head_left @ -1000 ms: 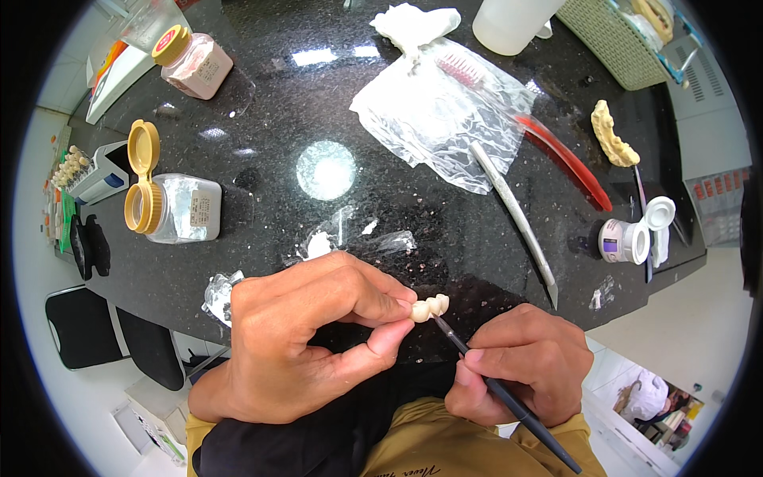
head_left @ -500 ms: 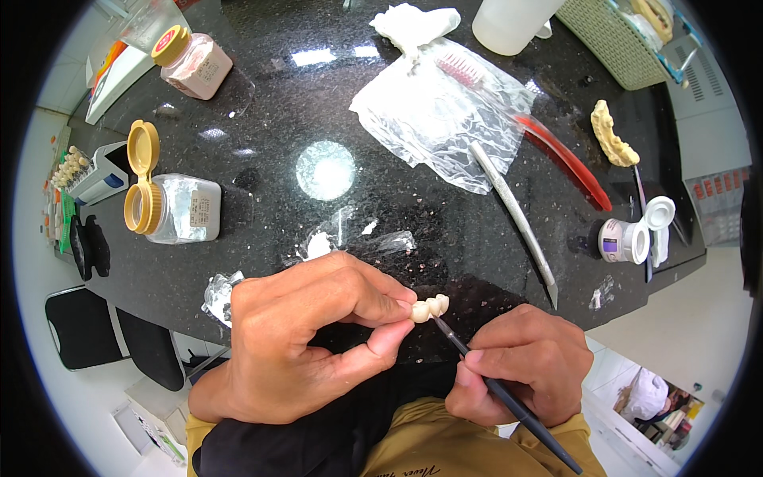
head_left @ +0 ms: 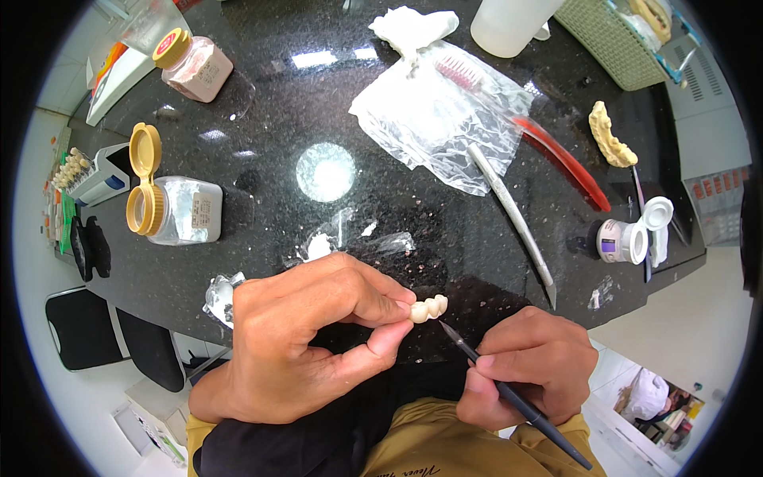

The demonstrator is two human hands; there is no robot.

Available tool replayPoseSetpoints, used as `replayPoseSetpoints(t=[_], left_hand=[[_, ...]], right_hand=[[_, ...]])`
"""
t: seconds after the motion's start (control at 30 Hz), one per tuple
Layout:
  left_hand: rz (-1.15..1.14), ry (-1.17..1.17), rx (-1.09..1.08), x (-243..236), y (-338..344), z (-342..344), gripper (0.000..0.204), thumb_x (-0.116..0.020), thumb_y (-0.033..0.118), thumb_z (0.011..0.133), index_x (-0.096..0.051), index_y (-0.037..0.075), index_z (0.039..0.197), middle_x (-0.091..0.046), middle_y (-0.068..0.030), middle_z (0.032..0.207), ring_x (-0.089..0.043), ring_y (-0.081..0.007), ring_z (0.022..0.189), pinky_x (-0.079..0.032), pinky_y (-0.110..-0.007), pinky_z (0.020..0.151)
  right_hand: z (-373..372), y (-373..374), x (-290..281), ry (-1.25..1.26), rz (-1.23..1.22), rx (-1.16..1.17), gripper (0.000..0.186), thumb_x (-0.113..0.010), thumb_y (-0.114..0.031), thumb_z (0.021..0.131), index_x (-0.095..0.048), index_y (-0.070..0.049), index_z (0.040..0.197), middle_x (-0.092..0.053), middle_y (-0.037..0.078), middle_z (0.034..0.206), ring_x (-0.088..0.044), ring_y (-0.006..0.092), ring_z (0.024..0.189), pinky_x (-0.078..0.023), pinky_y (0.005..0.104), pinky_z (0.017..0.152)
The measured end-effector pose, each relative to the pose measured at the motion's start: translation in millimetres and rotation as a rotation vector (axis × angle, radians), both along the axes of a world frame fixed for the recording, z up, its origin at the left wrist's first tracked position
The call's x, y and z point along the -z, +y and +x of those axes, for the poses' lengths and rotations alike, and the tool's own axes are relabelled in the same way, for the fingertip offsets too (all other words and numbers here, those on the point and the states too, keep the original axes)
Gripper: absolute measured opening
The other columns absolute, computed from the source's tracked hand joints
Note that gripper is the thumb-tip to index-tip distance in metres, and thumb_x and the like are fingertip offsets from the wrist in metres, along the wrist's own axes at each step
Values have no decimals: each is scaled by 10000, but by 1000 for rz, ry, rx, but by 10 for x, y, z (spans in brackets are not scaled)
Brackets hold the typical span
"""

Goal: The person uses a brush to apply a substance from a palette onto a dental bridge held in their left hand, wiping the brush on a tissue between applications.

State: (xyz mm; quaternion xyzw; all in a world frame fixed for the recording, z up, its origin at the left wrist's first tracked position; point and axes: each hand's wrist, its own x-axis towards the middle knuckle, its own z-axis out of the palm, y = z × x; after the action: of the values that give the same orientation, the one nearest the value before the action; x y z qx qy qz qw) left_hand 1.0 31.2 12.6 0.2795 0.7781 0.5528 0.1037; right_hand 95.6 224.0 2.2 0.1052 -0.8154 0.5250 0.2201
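Observation:
My left hand (head_left: 302,342) pinches a small cream dental bridge (head_left: 429,308) of joined tooth shapes between thumb and fingertips. Just below its right part is the fine tip of a dark brush (head_left: 531,409), a little apart from it, held by my right hand (head_left: 536,366) in a closed pen-like grip. White powder smears (head_left: 319,245) lie on the black speckled worktop (head_left: 254,286) beyond my hands. A crumpled foil-like scrap (head_left: 221,298) sits beside my left hand.
Open jar (head_left: 187,211), pink powder jar (head_left: 197,71) and rack (head_left: 103,175) at left; plastic bag (head_left: 429,111), white rod (head_left: 513,222), red curved item (head_left: 564,163), plastic jug (head_left: 509,22), woven basket (head_left: 612,48), plaster model (head_left: 612,135) and small white pot (head_left: 620,241) toward right; seated person (head_left: 648,397) beyond.
My right hand and brush have moved slightly right and down, taking the tip off the bridge. My left hand and the bridge stay in place.

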Motion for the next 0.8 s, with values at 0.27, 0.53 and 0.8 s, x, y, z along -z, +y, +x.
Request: replayPoseSetpoints(t=[0.27, 0.53, 0.8], left_hand=[[20, -42, 13, 5, -40, 11, 155, -784, -95, 706, -673, -20, 783, -739, -159, 872, -740, -182, 756, -587, -263, 651], [50, -105, 5, -3, -36, 20, 160, -743, -126, 740, -630, -29, 798, -708, -154, 912, -733, -165, 813, -626, -251, 716], [71, -74, 2, 24, -38, 38, 175, -756, -128, 713, -636, -24, 786, -706, -136, 895, -724, -159, 777, -603, -251, 653]], right_hand=[[-49, 131, -185, -15, 37, 158, 281, -827, 26, 739, -732, -24, 998, -704, 127, 896, -657, 162, 686, -501, 237, 549], [-485, 223, -211, -139, 243, 246, 185, -794, 5, 783, -699, -14, 941, -647, 60, 745, -519, 77, 522, -395, 223, 483], [-320, 164, -291, -135, 179, 206, 129, -765, 2, 780, -710, -13, 896, -683, 92, 756, -620, 123, 574, -477, 245, 518]])
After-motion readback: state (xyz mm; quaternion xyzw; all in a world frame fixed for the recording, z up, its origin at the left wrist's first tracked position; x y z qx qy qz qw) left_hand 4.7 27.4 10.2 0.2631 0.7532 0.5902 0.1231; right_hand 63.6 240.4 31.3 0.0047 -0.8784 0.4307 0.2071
